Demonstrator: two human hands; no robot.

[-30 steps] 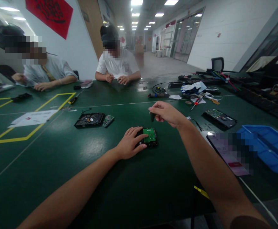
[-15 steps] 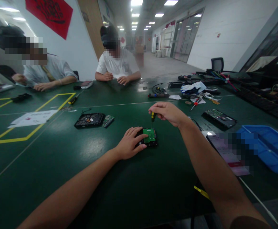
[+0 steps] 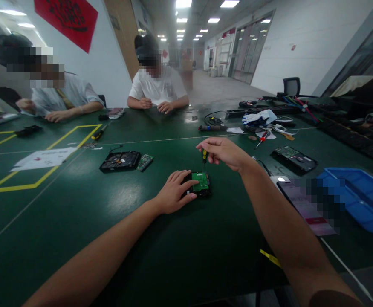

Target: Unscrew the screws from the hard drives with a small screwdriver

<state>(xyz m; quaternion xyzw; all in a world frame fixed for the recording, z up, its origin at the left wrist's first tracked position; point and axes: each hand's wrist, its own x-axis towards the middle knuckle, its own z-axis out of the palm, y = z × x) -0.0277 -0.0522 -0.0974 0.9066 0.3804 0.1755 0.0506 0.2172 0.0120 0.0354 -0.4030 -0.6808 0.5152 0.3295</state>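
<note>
A hard drive (image 3: 207, 190) lies on the green table with its green circuit board (image 3: 200, 181) facing up. My left hand (image 3: 175, 192) covers its left end, thumb at the near edge and fingers over the top, holding it against the table. Above the board, my right hand (image 3: 223, 152) grips a small yellow-and-black screwdriver (image 3: 205, 157) by its handle, fingers closed around the upper end. The screwdriver stands nearly upright, its thin shaft reaching down to the board's far edge. Whether the tip sits in a screw is too small to tell.
An opened drive (image 3: 120, 160) and a loose circuit board (image 3: 146, 162) lie to the left. On the right are another drive (image 3: 294, 159), a phone (image 3: 304, 204) and a blue tray (image 3: 362, 196). A red screwdriver (image 3: 263, 137) lies farther back. Two people sit across the table.
My right hand has tilted slightly, its fingertips shifting a little left on the screwdriver handle. The left hand and the hard drive stay where they were.
</note>
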